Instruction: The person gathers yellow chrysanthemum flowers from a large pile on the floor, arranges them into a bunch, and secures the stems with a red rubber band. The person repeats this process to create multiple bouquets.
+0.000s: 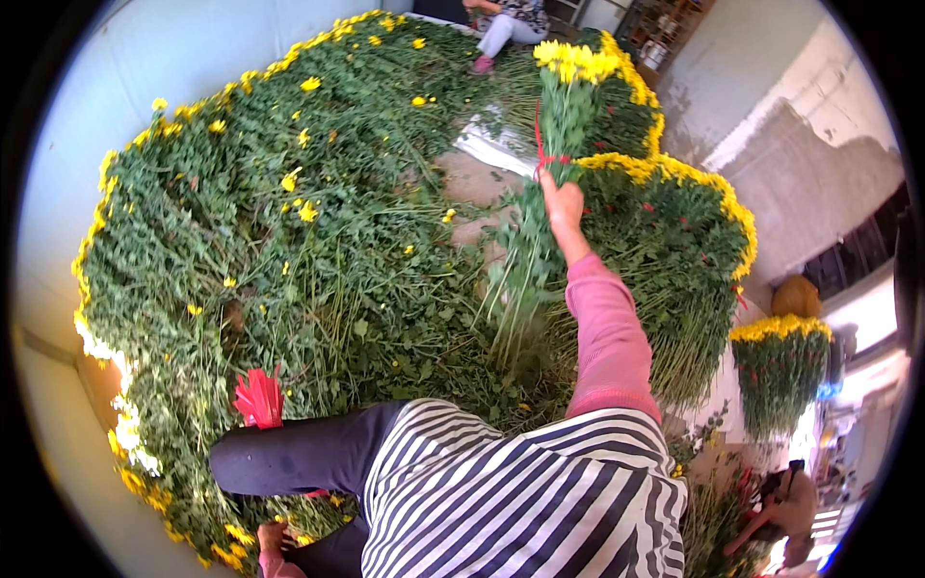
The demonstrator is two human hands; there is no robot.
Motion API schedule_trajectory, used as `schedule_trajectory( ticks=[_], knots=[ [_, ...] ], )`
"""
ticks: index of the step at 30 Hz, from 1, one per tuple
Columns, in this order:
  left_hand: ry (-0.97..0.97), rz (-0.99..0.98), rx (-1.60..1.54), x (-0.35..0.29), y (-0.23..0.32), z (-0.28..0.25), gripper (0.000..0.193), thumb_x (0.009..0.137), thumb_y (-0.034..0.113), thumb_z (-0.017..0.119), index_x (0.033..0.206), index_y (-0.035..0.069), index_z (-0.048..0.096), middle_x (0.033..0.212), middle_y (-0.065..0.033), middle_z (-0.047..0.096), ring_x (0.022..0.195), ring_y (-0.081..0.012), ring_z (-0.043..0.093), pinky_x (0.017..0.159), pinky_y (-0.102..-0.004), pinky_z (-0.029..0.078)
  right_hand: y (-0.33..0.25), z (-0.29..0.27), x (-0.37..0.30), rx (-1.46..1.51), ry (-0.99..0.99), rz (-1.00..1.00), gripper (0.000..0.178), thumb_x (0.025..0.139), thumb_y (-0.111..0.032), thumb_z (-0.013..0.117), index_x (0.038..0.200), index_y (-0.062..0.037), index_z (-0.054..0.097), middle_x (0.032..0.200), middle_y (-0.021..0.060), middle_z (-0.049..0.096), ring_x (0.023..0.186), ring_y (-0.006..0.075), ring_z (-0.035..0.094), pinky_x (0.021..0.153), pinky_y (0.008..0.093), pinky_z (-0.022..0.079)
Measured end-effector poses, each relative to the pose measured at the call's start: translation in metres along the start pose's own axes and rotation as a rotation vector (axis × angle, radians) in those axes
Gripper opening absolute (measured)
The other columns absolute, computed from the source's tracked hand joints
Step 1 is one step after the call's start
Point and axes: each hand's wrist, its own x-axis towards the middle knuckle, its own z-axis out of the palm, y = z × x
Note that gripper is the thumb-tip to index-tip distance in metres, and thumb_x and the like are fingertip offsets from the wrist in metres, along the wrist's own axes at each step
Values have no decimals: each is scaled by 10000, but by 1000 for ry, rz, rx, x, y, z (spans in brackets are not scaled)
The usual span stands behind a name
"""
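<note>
My right hand [562, 207] is stretched far out, closed round the stems of a bunch of yellow chrysanthemums [568, 116]. A red tie circles that bunch just above my fingers; its blooms point away from me and its leafy stems hang toward me, slightly blurred. Down at the lower left, my left hand [274, 536] is beside my leg, among yellow blooms [231, 551] at the edge of the pile. Its fingers are small and partly hidden, so their grip is unclear. Red plastic strips [258, 398] stick up at my knee.
Loose cut chrysanthemums [318, 241] cover the floor, blooms toward the pale wall [212, 58]. Bundled flowers [665, 241] stack on the right, with another stack [780, 371] beyond. White sheeting [491, 149] lies ahead. One person [511, 29] sits at the far end; another [785, 511] bends at lower right.
</note>
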Motion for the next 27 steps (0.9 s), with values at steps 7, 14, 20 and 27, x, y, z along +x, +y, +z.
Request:
schedule_trajectory(
  ticks=[7, 14, 20, 27],
  knots=[
    [-29, -17, 126, -20, 37, 8, 392, 843, 274, 668, 1116, 6, 583, 663, -154, 642, 523, -293, 617, 465, -410, 469, 111, -47, -48, -76, 172, 246, 798, 777, -700, 555, 686, 85, 663, 701, 285, 634, 734, 419, 649, 718, 484, 495],
    [-16, 16, 112, -36, 48, 16, 409, 832, 298, 674, 1121, 21, 593, 720, -160, 651, 591, -299, 628, 524, -408, 481, 216, -148, 39, -186, 331, 380, 864, 763, -743, 542, 1068, 64, 574, 914, 284, 652, 895, 394, 646, 801, 464, 492],
    [27, 12, 72, -62, 54, 25, 424, 822, 318, 678, 1126, 33, 601, 769, -165, 659, 649, -303, 637, 574, -407, 491, 252, -194, 37, -403, 65, 485, 997, 751, -698, 602, 1450, -126, 180, 1409, 273, 355, 1216, 474, 432, 947, 571, 403],
    [48, 88, 24, -89, 93, 47, 442, 810, 342, 683, 1131, 47, 611, 827, -171, 668, 716, -309, 648, 632, -406, 503, 231, -96, -26, -899, -438, -110, 742, 780, -398, 740, 1410, -233, 385, 1522, 122, 229, 1345, 422, 277, 1031, 568, 340]
  ],
)
